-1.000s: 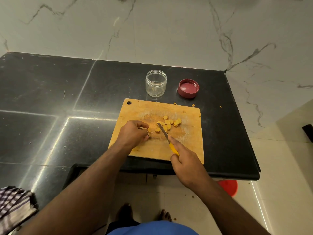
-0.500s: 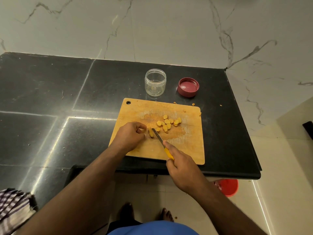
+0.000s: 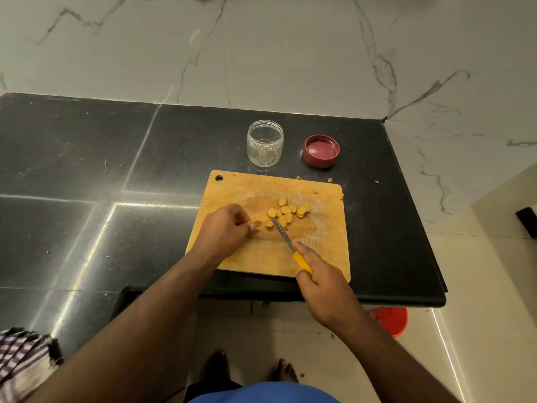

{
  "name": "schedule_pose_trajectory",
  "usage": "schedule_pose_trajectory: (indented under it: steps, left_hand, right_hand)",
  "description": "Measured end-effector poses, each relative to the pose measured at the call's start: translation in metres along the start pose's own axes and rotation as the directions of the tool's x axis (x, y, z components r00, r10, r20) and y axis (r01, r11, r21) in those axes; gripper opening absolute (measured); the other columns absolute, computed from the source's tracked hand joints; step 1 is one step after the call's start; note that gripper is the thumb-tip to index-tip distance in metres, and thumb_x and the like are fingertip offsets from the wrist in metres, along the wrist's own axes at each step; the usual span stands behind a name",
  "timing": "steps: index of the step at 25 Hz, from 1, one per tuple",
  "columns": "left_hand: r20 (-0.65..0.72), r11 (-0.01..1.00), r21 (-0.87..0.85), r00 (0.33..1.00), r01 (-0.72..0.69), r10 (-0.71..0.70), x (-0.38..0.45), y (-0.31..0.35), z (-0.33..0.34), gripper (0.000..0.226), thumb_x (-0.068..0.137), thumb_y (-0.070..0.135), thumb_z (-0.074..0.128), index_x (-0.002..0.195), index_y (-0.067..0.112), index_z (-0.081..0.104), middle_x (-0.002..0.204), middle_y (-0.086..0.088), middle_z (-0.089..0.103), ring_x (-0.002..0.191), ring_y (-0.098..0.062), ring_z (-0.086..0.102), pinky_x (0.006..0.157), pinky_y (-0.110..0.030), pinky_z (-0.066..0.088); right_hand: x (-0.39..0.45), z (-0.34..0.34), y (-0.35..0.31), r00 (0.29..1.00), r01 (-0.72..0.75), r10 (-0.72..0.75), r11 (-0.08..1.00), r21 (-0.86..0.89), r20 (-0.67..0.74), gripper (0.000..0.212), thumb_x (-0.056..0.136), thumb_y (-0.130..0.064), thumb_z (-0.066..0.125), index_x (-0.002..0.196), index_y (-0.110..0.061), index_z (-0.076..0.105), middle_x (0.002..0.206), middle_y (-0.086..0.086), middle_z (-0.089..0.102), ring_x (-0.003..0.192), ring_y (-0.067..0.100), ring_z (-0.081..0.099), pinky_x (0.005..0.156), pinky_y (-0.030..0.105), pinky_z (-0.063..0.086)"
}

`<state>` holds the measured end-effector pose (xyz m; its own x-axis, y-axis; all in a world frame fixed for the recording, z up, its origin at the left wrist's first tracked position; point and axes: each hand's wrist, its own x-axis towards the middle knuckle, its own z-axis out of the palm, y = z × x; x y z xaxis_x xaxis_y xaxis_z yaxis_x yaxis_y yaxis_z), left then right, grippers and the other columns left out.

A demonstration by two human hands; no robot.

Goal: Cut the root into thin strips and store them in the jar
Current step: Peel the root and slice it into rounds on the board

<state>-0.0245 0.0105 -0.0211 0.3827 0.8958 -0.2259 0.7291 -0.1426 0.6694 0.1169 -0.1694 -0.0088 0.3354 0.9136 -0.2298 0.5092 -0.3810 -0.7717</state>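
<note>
Between hands (image 3: pixel 223 231), apparently, root slices (image 3: pixel 286 212)

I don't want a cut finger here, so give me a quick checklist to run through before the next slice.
1. Left hand pins the root stub on the cutting board: ok, though little root shows past the fingers.
2. Left fingertips apart from the knife blade: ok, a gap shows, but it is narrow.
3. Right hand has a firm grip on the yellow handle: ok.
4. Cut slices lie past the blade, out of the cutting line: ok.
5. Jar is open with the lid set beside it: ok.
6. Board fully on the counter: not ok, its near edge sits at the counter's edge.
</note>
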Motion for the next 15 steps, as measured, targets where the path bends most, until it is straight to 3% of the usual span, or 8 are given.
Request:
schedule_pose_trajectory:
  steps: [3, 5, 8, 11, 13, 15]
  left_hand:
    - [-0.012, 0.986, -0.128, 0.994, 0.109, -0.111, 0.010, -0.001, -0.008, 0.012, 0.093, 0.033, 0.070, 0.096, 0.022, 0.065, 0.084, 0.000, 0.071, 0.078, -0.014, 0.067, 0.065, -0.032, 0.054]
    - [0.011, 0.976, -0.158, 0.989, 0.149, -0.149, 0.017, 0.000, -0.009, 0.015, 0.092, 0.035, 0.071, 0.095, 0.021, 0.066, 0.082, -0.001, 0.073, 0.078, -0.018, 0.071, 0.075, -0.039, 0.061]
    - [-0.023, 0.991, -0.004, 0.991, 0.134, -0.134, 0.021, 0.001, -0.010, 0.022, 0.089, 0.042, 0.072, 0.096, 0.022, 0.066, 0.094, 0.003, 0.067, 0.085, -0.015, 0.062, 0.064, -0.030, 0.052]
    - [-0.073, 0.992, -0.013, 0.989, 0.126, -0.127, 0.022, 0.003, -0.016, 0.030, 0.093, 0.045, 0.066, 0.109, 0.019, 0.067, 0.099, 0.003, 0.063, 0.082, -0.010, 0.056, 0.058, -0.023, 0.041]
    - [-0.121, 0.998, 0.003, 0.991, 0.055, -0.054, 0.022, 0.008, -0.013, 0.031, 0.098, 0.038, 0.062, 0.121, 0.017, 0.066, 0.111, 0.001, 0.066, 0.091, -0.012, 0.057, 0.068, -0.024, 0.046]
    - [-0.111, 0.992, 0.084, 0.989, -0.091, 0.100, 0.023, 0.018, -0.003, 0.032, 0.100, 0.027, 0.060, 0.131, 0.020, 0.063, 0.127, 0.000, 0.064, 0.108, -0.016, 0.058, 0.089, -0.031, 0.051]
  right_hand:
    - [0.000, -0.003, 0.003, 1.000, -0.026, 0.027, 0.999, 0.027, -0.015, 0.055, 0.101, -0.014, 0.045, 0.152, -0.030, 0.034, 0.121, -0.004, 0.058, 0.063, -0.007, 0.056, 0.052, 0.013, 0.040]
    - [0.000, -0.004, 0.004, 0.999, -0.038, 0.039, 0.998, 0.044, -0.015, 0.055, 0.101, -0.014, 0.045, 0.152, -0.031, 0.035, 0.125, -0.003, 0.059, 0.061, -0.006, 0.056, 0.051, 0.013, 0.040]
    - [0.000, -0.006, 0.006, 0.998, -0.052, 0.054, 0.997, 0.059, -0.024, 0.055, 0.101, -0.014, 0.045, 0.151, -0.033, 0.035, 0.133, -0.001, 0.058, 0.059, -0.005, 0.055, 0.051, 0.013, 0.040]
    - [0.000, -0.015, 0.013, 0.996, -0.062, 0.067, 0.995, 0.081, -0.064, 0.055, 0.101, -0.015, 0.045, 0.150, -0.038, 0.035, 0.126, -0.008, 0.058, 0.061, -0.001, 0.056, 0.052, 0.017, 0.043]
    - [0.002, -0.025, 0.021, 0.988, -0.092, 0.103, 0.992, 0.091, -0.119, 0.054, 0.102, -0.018, 0.044, 0.149, -0.042, 0.033, 0.117, -0.010, 0.061, 0.063, 0.006, 0.059, 0.054, 0.023, 0.049]
    - [0.008, -0.035, 0.029, 0.979, -0.128, 0.132, 0.991, 0.035, -0.154, 0.053, 0.104, -0.020, 0.043, 0.151, -0.040, 0.030, 0.114, -0.007, 0.062, 0.067, 0.009, 0.059, 0.058, 0.023, 0.049]
